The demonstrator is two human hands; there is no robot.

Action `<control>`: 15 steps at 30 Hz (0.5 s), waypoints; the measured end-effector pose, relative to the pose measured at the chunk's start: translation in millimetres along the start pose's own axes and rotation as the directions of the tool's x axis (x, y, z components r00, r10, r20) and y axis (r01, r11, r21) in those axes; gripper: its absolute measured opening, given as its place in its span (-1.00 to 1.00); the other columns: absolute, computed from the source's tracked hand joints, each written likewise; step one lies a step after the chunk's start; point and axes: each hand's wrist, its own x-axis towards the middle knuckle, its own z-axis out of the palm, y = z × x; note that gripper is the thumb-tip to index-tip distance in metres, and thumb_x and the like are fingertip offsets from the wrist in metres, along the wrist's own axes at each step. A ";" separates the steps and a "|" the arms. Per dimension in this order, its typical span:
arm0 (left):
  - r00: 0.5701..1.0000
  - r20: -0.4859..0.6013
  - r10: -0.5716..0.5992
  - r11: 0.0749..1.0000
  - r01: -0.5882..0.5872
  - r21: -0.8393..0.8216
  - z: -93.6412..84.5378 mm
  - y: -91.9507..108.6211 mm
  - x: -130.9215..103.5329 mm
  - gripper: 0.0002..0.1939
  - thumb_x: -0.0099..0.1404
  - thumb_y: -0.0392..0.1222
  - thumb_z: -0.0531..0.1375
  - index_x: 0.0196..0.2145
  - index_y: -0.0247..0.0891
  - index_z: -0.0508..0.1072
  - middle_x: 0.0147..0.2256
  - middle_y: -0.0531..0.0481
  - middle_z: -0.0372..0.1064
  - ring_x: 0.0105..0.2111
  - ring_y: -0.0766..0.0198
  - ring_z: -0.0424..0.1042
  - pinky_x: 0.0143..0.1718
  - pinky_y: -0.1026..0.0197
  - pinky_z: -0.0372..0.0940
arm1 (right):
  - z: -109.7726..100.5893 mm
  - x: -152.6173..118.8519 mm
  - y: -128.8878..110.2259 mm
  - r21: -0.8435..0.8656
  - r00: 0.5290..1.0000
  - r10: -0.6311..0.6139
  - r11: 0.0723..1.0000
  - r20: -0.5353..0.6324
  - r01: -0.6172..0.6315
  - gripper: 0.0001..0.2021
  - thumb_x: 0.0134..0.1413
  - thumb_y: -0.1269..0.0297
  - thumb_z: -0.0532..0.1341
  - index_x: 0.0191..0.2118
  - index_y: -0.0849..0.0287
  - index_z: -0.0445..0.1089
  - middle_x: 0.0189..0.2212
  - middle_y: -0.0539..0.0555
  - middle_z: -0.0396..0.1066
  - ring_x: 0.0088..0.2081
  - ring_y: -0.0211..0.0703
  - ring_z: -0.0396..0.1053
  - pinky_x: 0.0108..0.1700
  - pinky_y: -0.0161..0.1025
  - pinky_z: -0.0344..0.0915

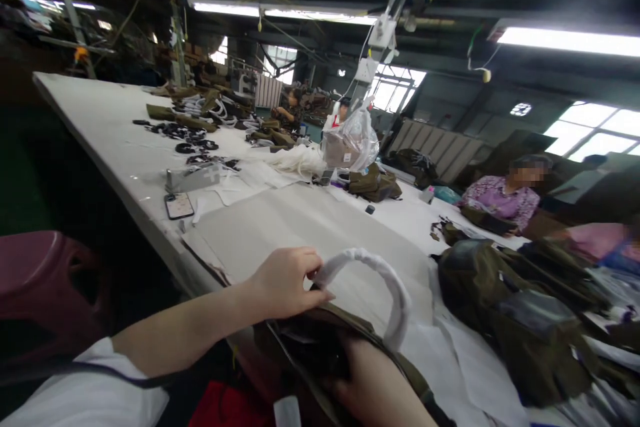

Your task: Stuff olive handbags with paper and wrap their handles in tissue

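Note:
An olive-green bag [320, 373] lies at the table's near edge, its mouth open toward me. A white wrapped handle [395, 280] arches up from its rim. My left hand [293, 282] pinches the left base of this handle between thumb and fingers. My right hand [357, 373] reaches inside the bag; its fingers are mostly hidden by dark fabric and shadow, so what they hold, if anything, cannot be made out.
The white table [260, 220] slants across the view. On it are a phone [179, 206], black straps [195, 147], a plastic-wrapped box [345, 147] and piled olive bags [500, 307] at right. A stool [45, 273] stands left. Several people sit beyond.

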 end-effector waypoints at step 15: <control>0.914 0.183 0.361 0.875 -0.264 -0.407 -23.2 12.9 -13.5 -0.10 -0.02 -0.08 0.43 0.24 -0.23 0.21 0.08 -0.22 0.33 0.06 -0.02 0.34 0.15 0.12 0.19 | -24.0 19.0 19.8 0.775 0.996 -0.088 0.631 0.031 0.031 -0.47 0.05 -0.17 0.21 0.02 0.09 0.42 -0.22 0.22 0.54 -0.19 0.13 0.52 -0.19 -0.01 0.47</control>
